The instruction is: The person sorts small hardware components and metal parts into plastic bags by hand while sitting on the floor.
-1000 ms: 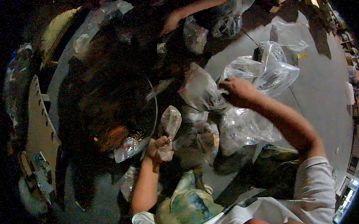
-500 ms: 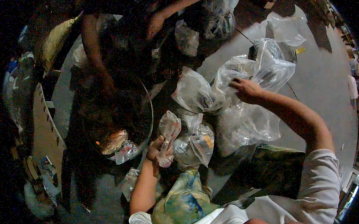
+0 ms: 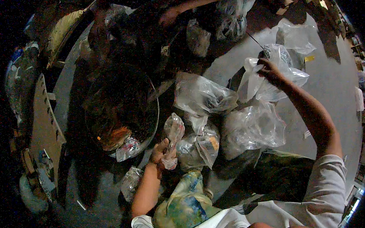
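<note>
My left hand (image 3: 163,154) is closed around a small bunched clear plastic bag (image 3: 174,130) with reddish marks. Farther off to the right, my right hand (image 3: 270,72) pinches the upper edge of a larger clear plastic bag (image 3: 249,80), which hangs partly lifted. Behind that hand a bag with darker contents (image 3: 279,54) lies on the floor. Between my hands rest an open clear bag (image 3: 204,93) and a crumpled bag (image 3: 251,127). Close beside my left hand is a filled clear bag (image 3: 188,152) with an orange patch.
A wide round dark tub (image 3: 156,115) stands at left, holding a brownish-orange item (image 3: 116,138) and a small clear packet (image 3: 128,149). Across from me a co-worker's arm (image 3: 191,7) reaches in. Several more bags (image 3: 198,38) lie at the far side; another bag (image 3: 132,183) sits by my left forearm.
My right hand has moved farther away and to the right, pulling a clear bag up from the pile. The co-worker's arm has withdrawn from over the tub. My left hand stays nearly still.
</note>
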The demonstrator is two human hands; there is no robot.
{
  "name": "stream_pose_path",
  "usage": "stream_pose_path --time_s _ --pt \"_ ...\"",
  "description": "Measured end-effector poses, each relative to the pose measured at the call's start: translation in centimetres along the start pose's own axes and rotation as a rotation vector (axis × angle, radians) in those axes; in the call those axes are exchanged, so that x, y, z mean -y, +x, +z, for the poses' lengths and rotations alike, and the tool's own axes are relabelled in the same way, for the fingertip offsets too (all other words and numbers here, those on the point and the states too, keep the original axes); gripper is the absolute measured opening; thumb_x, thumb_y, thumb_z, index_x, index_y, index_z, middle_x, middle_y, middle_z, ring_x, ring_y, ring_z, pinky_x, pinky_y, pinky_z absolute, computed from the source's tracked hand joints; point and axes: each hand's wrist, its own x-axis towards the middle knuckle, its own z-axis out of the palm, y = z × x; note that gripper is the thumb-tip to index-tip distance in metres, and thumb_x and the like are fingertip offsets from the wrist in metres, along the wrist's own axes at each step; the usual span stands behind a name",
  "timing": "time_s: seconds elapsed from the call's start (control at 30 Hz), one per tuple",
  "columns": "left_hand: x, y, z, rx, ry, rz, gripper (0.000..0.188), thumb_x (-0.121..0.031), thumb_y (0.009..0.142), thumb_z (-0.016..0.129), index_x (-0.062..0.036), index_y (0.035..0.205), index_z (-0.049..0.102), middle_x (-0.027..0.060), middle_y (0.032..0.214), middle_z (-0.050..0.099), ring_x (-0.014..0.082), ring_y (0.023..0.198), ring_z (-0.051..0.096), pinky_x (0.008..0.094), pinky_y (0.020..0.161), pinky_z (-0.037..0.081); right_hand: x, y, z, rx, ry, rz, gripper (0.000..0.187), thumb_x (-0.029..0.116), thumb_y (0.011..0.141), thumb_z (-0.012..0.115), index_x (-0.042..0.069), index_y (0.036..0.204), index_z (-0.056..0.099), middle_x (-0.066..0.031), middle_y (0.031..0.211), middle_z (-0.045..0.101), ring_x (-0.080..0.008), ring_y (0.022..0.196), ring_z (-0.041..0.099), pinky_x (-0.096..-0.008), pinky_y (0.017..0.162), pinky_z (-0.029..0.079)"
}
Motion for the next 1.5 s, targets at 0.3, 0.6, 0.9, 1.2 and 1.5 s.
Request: stream_pose_path --time_s 0.3,0.6,0.9,1.2,1.5 --pt "-1.9 1.7 0.5 0.029 0.109 0.013 0.038 -0.033 0.077 0.062 -0.0049 0.101 0.052 0.0061 0.06 0.053 0.0206 0.045 0.051 0.0375 0.042 0.045 4.8 -3.4 -0.5 -0.22 -0.216 -0.204 0.052 0.015 0.066 0.073 0.005 0.107 0.043 -0.0086 0.103 0.049 -0.0175 0.087 0.052 -0.0285 0.076 0.043" --pt "-2.4 2.9 14.1 0.064 0.599 0.021 0.055 -0.02 0.075 0.065 -0.0051 0.121 0.039 0.0089 0.11 0.052 0.018 0.096 0.053 0.0316 0.084 0.043 7.3 -7.8 0.0 -0.227 -0.452 -0.287 0.042 0.012 0.067 0.07 0.004 0.098 0.042 -0.0144 0.086 0.05 -0.0309 0.078 0.053 -0.0375 0.07 0.043" --pt "3.8 11.0 24.6 0.137 1.355 0.101 0.054 -0.025 0.076 0.062 -0.0021 0.12 0.04 0.0095 0.108 0.053 0.0179 0.093 0.052 0.029 0.081 0.042 9.0 -7.0 -0.1 -0.177 -0.384 -0.417 0.026 0.002 0.069 0.061 0.002 0.087 0.043 -0.0146 0.08 0.051 -0.0317 0.068 0.052 -0.0362 0.059 0.043" --pt "6.1 15.0 23.3 -0.094 0.486 0.487 0.036 -0.009 0.081 0.054 -0.0032 0.114 0.04 0.0089 0.101 0.052 0.0176 0.09 0.052 0.0304 0.08 0.043 8.8 -8.3 -1.8 -0.256 -0.844 -0.335 0.016 0.006 0.078 0.047 0.004 0.094 0.048 -0.015 0.089 0.053 -0.0351 0.075 0.055 -0.0418 0.06 0.045" --pt "0.1 19.1 25.7 -0.248 1.425 0.85 0.032 -0.014 0.075 0.056 -0.0026 0.105 0.055 0.0154 0.102 0.058 0.0225 0.092 0.057 0.0332 0.081 0.044 11.1 -6.5 -0.5 -0.157 -0.689 -0.201 0.016 0.013 0.081 0.047 0.004 0.093 0.053 -0.0174 0.081 0.06 -0.034 0.076 0.058 -0.0403 0.064 0.045"
